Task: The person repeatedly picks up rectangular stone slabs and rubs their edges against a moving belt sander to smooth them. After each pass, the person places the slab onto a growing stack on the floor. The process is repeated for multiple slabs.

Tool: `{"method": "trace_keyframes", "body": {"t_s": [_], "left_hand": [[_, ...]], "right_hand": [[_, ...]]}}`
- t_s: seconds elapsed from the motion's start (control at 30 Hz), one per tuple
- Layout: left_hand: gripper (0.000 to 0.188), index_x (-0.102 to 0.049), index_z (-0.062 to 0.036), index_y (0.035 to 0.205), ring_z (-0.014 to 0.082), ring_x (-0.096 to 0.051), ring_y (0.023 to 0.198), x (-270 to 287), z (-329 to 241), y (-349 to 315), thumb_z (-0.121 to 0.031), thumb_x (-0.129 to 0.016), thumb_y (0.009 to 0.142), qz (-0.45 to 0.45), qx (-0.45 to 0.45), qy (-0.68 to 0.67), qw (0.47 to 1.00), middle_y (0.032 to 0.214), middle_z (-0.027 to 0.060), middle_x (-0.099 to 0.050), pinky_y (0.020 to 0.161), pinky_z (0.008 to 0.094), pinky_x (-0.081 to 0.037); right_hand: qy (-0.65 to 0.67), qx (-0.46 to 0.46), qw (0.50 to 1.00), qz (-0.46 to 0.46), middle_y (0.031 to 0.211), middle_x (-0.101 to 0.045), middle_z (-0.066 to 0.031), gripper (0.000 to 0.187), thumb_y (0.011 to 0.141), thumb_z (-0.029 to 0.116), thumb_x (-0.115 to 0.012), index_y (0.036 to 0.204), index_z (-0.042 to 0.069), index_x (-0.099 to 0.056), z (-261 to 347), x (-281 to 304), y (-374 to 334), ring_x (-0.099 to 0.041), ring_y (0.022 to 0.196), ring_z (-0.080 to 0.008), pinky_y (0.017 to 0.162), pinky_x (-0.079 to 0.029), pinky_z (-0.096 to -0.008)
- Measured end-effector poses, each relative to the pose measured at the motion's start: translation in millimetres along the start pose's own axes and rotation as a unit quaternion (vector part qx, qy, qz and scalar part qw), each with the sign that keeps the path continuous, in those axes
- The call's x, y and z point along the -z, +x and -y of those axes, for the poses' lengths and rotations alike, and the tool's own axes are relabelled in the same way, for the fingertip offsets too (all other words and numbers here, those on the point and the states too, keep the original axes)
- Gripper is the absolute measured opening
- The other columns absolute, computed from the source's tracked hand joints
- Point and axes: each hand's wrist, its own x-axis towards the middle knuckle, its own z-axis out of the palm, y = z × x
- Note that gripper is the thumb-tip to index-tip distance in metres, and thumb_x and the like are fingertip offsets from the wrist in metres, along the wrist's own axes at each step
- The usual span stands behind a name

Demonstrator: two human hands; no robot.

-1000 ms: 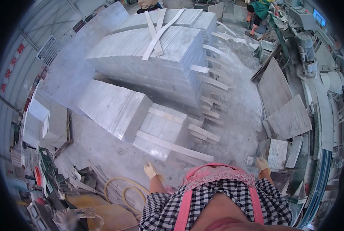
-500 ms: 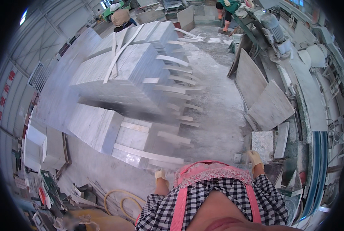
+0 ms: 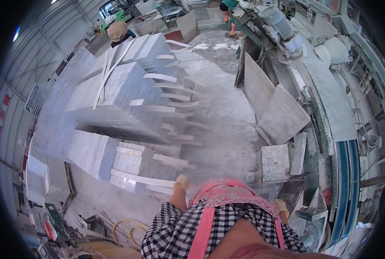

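My left hand (image 3: 183, 183), in a cream glove, swings out ahead of my body. It is beside the end of a pale flat strip (image 3: 143, 178) at a low stack of slabs (image 3: 93, 153); whether they touch I cannot tell. Its fingers are blurred. My right hand (image 3: 281, 206), gloved alike, hangs close by my right side, its fingers mostly hidden. Nothing shows in either hand. Beyond the low stack rises a large stack of grey-white stone slabs (image 3: 110, 88), with several pale strips (image 3: 160, 77) jutting out to the right.
Slabs (image 3: 285, 114) lean beside machinery with a motor (image 3: 276, 21) at the right. A speckled block (image 3: 278, 163) stands near my right side. Blue rails (image 3: 347, 185) run along the far right. A yellow hose (image 3: 125, 226) lies lower left. Two people (image 3: 117, 31) (image 3: 229, 15) are farther off.
My left hand has swung forward, while my right hand has dropped back toward my side. The stacks and leaning slabs sit farther left in the view.
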Motion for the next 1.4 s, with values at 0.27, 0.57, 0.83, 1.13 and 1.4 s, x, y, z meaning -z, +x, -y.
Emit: {"method": "trace_keyframes", "body": {"t_s": [0.27,0.57,0.83,1.13,1.4], "left_hand": [[0.035,-0.07,-0.0021,0.095,0.0257,-0.068,0.078,-14,-75,44,-0.031,-0.052,0.089,-0.058,-0.177,0.11,0.976,0.081,0.012,-0.069,0.066,0.0386,-0.049],[0.032,-0.072,-0.0029,0.102,0.0387,-0.064,0.107,-10,-148,133,-0.021,-0.051,0.086,0.051,-0.245,0.534,0.807,0.112,0.0233,-0.067,0.089,0.0442,-0.053],[0.033,-0.072,-0.0046,0.101,0.0306,-0.066,0.092,34,-204,190,-0.026,-0.053,0.085,0.035,-0.169,0.323,0.931,0.097,0.0173,-0.07,0.079,0.041,-0.052],[0.038,-0.07,-0.0016,0.101,0.0207,-0.063,0.074,-22,-227,346,-0.031,-0.053,0.086,0.116,-0.225,0.152,0.956,0.083,0.0077,-0.07,0.068,0.0365,-0.048],[0.043,-0.067,-0.003,0.111,0.032,-0.067,0.09,-46,-284,340,-0.034,-0.048,0.09,0.189,-0.193,0.273,0.923,0.1,0.0176,-0.071,0.075,0.0412,-0.05]], "right_hand": [[0.083,0.064,0.994,-0.032,0.072,-0.059,0.0022,0.032,0.094,0.032,-0.055,0.085,0.003,-0.068,51,-6,-4,-0.051,0.065,-0.0086,0.058,-0.04,-0.0279],[-0.053,0.009,0.996,-0.076,0.073,-0.059,-0.0029,0.028,0.086,0.021,-0.059,0.091,-0.007,-0.064,53,11,51,-0.05,0.066,-0.0109,0.059,-0.043,-0.0335],[-0.183,0.121,0.949,-0.224,0.129,-0.061,-0.0224,0.046,0.089,0.024,-0.064,0.126,-0.002,-0.061,199,-24,100,-0.058,0.12,-0.0337,0.105,-0.041,-0.0429],[-0.018,0.102,0.961,-0.258,0.106,-0.071,-0.0208,0.037,0.092,0.03,-0.059,0.112,0.0,-0.069,364,-22,85,-0.068,0.102,-0.0328,0.089,-0.05,-0.0418],[-0.03,-0.065,0.933,-0.351,0.074,-0.067,-0.0151,0.036,0.085,0.027,-0.059,0.089,-0.008,-0.067,205,-51,36,-0.065,0.069,-0.0218,0.063,-0.048,-0.0358]]}}
